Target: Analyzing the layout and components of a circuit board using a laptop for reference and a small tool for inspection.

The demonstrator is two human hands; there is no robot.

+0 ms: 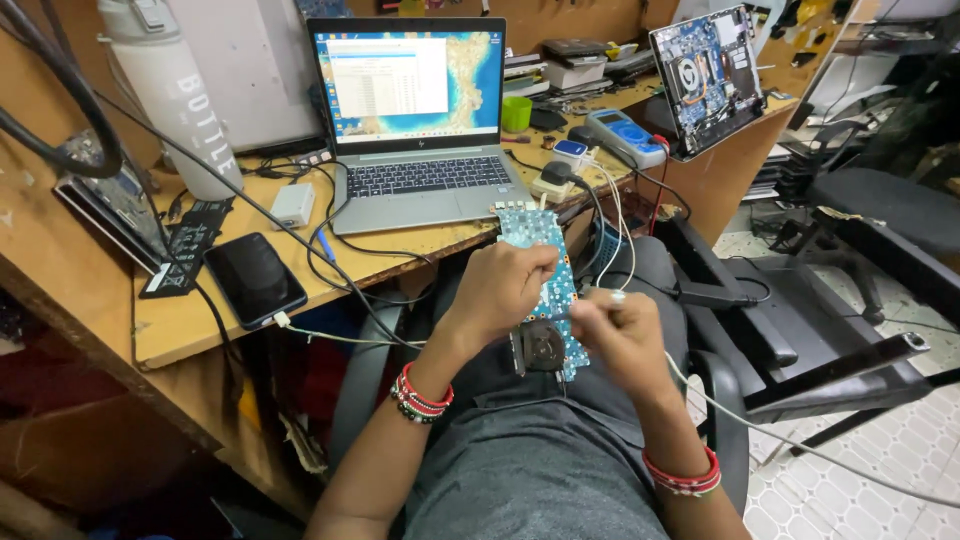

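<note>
A light-blue laptop circuit board (535,232) with a dark round fan (545,347) at its lower end stands upright over my lap. My left hand (497,290) grips the board's left side around the middle. My right hand (622,340) is closed on a thin tool with a white cable (800,440) trailing off to the right; its tip touches the board near the fan. Both wrists wear red bead bracelets.
An open silver laptop (420,130) with a lit screen sits on the wooden desk (190,320). A black phone (254,280), white bottle (180,100), charger (292,205), multimeter (625,137) and an opened laptop chassis (708,75) lie around. Black chairs (800,330) stand to the right.
</note>
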